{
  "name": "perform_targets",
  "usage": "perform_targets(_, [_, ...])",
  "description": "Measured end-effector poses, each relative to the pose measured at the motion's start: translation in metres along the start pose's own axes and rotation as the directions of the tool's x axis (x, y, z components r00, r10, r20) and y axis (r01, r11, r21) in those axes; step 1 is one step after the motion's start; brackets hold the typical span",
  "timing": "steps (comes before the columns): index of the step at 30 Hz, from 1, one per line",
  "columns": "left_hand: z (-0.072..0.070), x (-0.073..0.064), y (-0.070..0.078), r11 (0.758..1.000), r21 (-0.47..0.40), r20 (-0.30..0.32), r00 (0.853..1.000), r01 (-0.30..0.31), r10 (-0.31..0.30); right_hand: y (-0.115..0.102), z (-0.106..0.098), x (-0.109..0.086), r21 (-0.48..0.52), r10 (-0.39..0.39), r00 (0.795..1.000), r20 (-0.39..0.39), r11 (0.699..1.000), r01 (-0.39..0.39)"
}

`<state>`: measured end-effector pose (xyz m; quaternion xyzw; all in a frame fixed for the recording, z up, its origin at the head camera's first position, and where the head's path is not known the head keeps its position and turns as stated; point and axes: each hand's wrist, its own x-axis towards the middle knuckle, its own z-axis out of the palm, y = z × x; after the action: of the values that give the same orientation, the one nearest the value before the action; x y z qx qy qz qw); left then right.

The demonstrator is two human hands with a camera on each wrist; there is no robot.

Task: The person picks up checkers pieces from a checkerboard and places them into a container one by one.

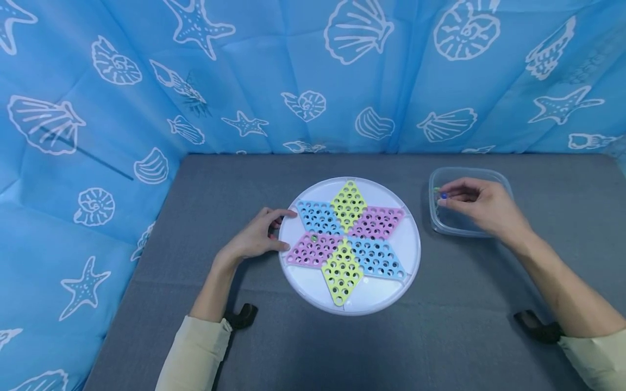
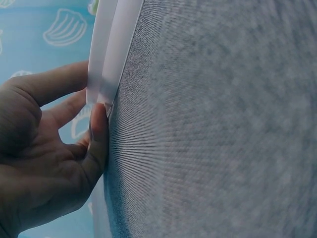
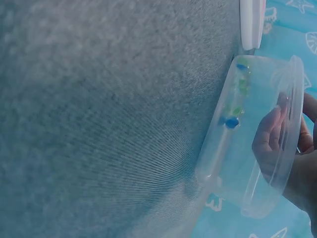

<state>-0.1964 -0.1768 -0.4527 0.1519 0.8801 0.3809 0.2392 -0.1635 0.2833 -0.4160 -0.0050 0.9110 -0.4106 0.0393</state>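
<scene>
The round white Chinese checkers board [image 1: 288,220] has a star of yellow, blue and pink hole panels, and a green marble [image 1: 314,238] sits in its left pink panel. At the board's left rim, my left hand [image 1: 254,234] holds the edge with thumb and forefinger, as the left wrist view also shows. Over the left end of a clear plastic box [image 1: 462,231], my right hand [image 1: 481,203] pinches a blue marble [image 1: 444,195] between thumb and forefinger. In the right wrist view, blue marbles [image 3: 232,122] and green marbles [image 3: 242,87] lie on the box floor.
Grey cloth [image 1: 313,353] covers the table. A blue curtain [image 1: 303,70] with white sea shells hangs behind and along the left side. Dark curved pieces [image 1: 243,316] stick out at both wrists, beside the light sleeves [image 1: 195,350].
</scene>
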Motion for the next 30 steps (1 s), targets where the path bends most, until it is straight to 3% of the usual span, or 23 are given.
perform_targets(14, [0.0,0.0,0.001,1.0,-0.013,0.002,1.0,0.005,-0.005,0.01,-0.001,0.021,-0.086,0.109,0.993,0.037,0.991,-0.106])
perform_targets(24, [0.0,0.001,0.002,1.0,-0.006,0.003,1.0,0.015,-0.015,0.015,0.0,0.03,-0.049,0.213,0.971,0.103,0.977,-0.209])
perform_targets(30, [0.0,0.0,0.001,1.0,-0.015,0.0,1.0,0.015,-0.015,0.019,0.003,0.036,-0.05,0.231,0.966,0.113,0.973,-0.227])
